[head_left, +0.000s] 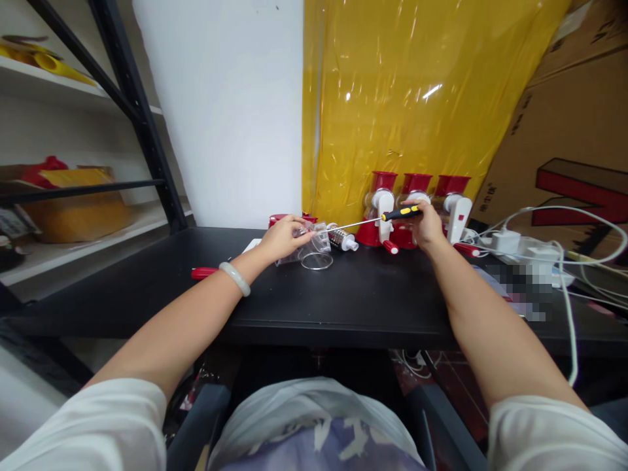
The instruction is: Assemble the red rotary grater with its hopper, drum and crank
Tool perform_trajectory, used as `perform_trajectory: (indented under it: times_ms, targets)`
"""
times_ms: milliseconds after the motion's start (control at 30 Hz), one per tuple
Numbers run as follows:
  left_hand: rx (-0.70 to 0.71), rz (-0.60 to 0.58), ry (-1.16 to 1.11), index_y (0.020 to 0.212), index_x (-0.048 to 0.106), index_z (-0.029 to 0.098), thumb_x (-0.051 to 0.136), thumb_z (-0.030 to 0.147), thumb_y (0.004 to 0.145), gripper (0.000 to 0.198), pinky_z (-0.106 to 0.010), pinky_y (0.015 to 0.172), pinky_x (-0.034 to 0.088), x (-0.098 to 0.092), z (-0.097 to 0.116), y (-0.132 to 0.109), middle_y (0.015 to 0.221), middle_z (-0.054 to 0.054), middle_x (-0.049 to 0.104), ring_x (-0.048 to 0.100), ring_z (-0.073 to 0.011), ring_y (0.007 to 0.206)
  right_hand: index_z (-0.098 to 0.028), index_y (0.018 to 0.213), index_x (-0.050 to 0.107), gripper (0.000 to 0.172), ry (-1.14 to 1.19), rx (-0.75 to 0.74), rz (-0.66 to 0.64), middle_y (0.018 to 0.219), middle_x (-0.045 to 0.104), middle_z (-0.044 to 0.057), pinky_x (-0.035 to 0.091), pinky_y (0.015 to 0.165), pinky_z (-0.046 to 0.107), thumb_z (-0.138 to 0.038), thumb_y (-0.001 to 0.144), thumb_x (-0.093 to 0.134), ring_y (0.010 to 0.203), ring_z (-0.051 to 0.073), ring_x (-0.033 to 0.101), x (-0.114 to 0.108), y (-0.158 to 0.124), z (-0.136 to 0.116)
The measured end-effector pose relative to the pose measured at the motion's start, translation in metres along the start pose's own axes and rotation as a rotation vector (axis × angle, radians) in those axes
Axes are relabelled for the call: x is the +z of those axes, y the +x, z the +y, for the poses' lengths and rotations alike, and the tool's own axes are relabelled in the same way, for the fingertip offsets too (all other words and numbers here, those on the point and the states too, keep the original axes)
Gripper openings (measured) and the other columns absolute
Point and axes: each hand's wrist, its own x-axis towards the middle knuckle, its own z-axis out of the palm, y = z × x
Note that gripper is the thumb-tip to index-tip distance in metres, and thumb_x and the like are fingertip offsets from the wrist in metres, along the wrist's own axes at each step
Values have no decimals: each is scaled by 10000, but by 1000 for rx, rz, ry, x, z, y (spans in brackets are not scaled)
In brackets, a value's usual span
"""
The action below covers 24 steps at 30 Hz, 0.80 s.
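a: forearms come first, both stretched out over the black surface (314, 301). left hand (283, 239) is curled shut around a clear plastic housing (314, 243) resting on the surface. right hand (428, 226) is closed on the black-and-yellow handle of a screwdriver (400, 213).

b: where does the shaft go?

a: it runs left from the handle, the tip meeting the housing by the left hand's fingers. a white-capped metal drum (342, 239) lies just beside it.

b: how would that housing handle?

a: light and slick, i'd judge, stiff but thin enough to crack if squeezed; the thicker body is the place to grip, not the open rim.

b: and behind?

a: three red grinders (416, 206) stand against yellow film (412, 91), white cables (564, 229) to the right.
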Motion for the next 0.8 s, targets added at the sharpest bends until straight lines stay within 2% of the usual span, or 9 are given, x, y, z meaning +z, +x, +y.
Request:
perform_trajectory:
  times_ms: [100,267,400,533,633,733,800]
  targets:
    - [3,7,-1,779,680,198,564,520,829,346,-390,955,465,0,0,0,1147,-86,625,596,-226,1050,-255,848,509,287,-40,-56,78,532,541,-43,380,357,255,-518,735,537,391,143,533,1,0,1]
    - [0,6,6,763,674,191,565,516,826,349,-391,956,465,0,0,0,1131,-88,629,598,-229,1049,-246,766,494,379,-170,-135,89,389,408,-67,281,300,238,-625,769,503,303,113,382,-2,1,7]
    - [14,13,16,751,671,184,553,515,834,362,-383,952,466,1,0,0,1128,-93,627,598,-228,1052,-232,816,535,391,-11,-65,53,475,501,-32,349,327,251,-598,789,401,381,146,512,-2,0,7]
    - [10,11,9,780,679,189,554,519,834,357,-377,947,466,2,-2,0,1135,-92,624,595,-226,1059,-221,816,567,312,80,-49,5,599,588,-11,397,355,250,-511,759,465,452,149,583,-1,0,5]
    - [13,15,8,775,677,190,554,515,836,353,-379,945,465,2,-2,-1,1133,-89,625,594,-224,1055,-216,809,589,326,31,-52,27,517,545,-29,383,340,248,-530,760,516,379,131,524,-1,1,5]
    - [3,11,7,769,676,189,563,510,831,346,-387,942,466,1,0,-1,1133,-89,624,595,-229,1050,-206,767,608,427,-79,-119,59,400,444,-51,329,307,244,-620,773,509,293,106,404,-2,2,7]
    - [-1,9,2,769,676,189,568,509,827,343,-390,945,465,1,1,-1,1132,-90,624,594,-231,1055,-203,765,614,486,-86,-136,69,389,431,-47,340,315,251,-663,785,461,298,111,408,-2,3,8]
